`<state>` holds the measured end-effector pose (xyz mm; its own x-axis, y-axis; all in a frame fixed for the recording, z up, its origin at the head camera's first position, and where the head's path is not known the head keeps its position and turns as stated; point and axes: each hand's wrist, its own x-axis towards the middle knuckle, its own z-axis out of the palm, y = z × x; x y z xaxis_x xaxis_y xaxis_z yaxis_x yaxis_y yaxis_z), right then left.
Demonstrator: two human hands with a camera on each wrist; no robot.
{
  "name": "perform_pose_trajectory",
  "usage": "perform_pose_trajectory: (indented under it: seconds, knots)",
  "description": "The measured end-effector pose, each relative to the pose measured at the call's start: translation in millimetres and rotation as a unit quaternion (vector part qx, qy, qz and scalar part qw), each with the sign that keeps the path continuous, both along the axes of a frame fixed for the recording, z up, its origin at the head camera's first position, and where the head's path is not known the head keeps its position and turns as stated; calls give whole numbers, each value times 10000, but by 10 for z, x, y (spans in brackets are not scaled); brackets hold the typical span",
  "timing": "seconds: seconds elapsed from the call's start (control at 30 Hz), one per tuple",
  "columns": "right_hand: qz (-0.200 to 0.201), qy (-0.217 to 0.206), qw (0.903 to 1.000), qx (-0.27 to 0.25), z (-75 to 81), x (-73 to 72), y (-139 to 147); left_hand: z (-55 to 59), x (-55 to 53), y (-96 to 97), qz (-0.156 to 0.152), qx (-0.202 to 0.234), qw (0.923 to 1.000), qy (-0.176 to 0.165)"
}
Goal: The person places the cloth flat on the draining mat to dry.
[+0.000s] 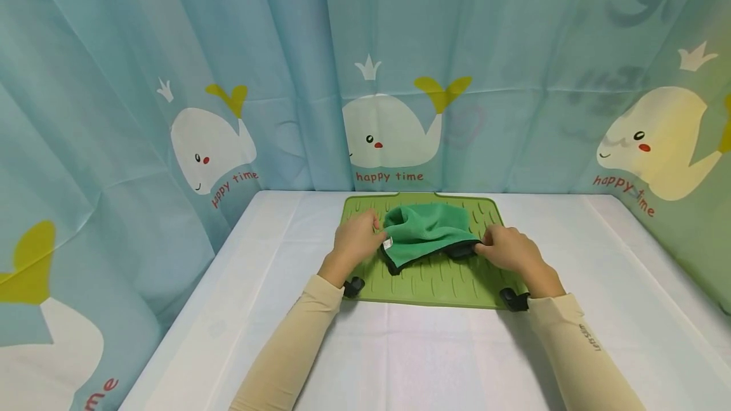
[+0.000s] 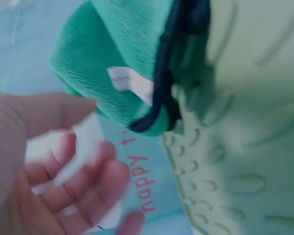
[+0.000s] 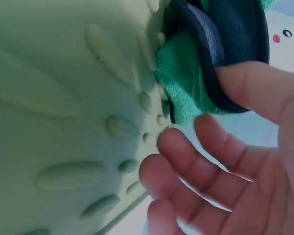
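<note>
A green cloth (image 1: 428,227) with a dark edging and a small white tag (image 2: 130,82) lies bunched on a green ribbed mat (image 1: 434,287). At the cloth's left edge is my left hand (image 1: 358,236), its thumb tip right by the fabric. The other fingers are loosely bent, apart from the cloth and blurred in the left wrist view. On the opposite side, my right hand (image 1: 511,249) has its thumb on the dark edging (image 3: 225,105) of a raised fold. A gap shows between that thumb and the loosely bent fingers (image 3: 176,147) below it.
Dark clips or feet (image 1: 353,287) sit at the mat's front corners, close to the wrists. A white-covered table (image 1: 274,259) surrounds the mat. Behind it and along the sides hangs a blue curtain (image 1: 297,49) printed with whales.
</note>
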<state>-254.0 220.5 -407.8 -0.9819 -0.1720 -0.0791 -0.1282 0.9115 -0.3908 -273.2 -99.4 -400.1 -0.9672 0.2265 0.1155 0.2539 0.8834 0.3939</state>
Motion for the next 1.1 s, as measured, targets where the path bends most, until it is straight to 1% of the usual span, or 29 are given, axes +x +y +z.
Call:
perform_pose_trajectory:
  seconds: [0.03,0.07,0.13,0.2,0.23,0.33,0.43,0.53,0.7,0.87,1.0,1.1]
  knots:
    - [10,-112,9999,-10,-9,-3,11,12,9,12,-207,5,9997,123]
    - [34,-219,9997,-55,-15,-8,20,25,20,25,-440,5,9989,163]
    - [109,-390,9990,-171,-32,-13,29,35,48,57,-880,-53,9960,127]
    - [153,-525,9981,-285,-55,-21,27,13,68,89,-1184,-291,9925,97]
    - [193,-536,9978,-330,-63,-22,25,-5,76,104,-1252,-474,9910,68]
    - [301,-447,9978,-373,-88,-29,4,-57,97,137,-1238,-1020,9870,-104]
    - [359,-245,9984,-375,-96,-42,-7,-88,109,149,-1152,-1326,9838,-360]
    - [339,8,9986,-411,-81,-47,-3,-102,115,148,-1113,-1363,9832,-493]
    - [171,354,9972,-643,-16,-30,20,-119,110,144,-1123,-1410,9823,-511]
    - [-96,774,9958,-477,20,-17,38,-117,120,152,-1151,-1596,9785,-611]
    - [-248,1054,9935,-345,42,-3,33,-109,117,144,-1172,-1487,9802,-584]
    - [-362,1184,9918,-315,68,13,32,-94,98,113,-1227,-1183,9844,-437]
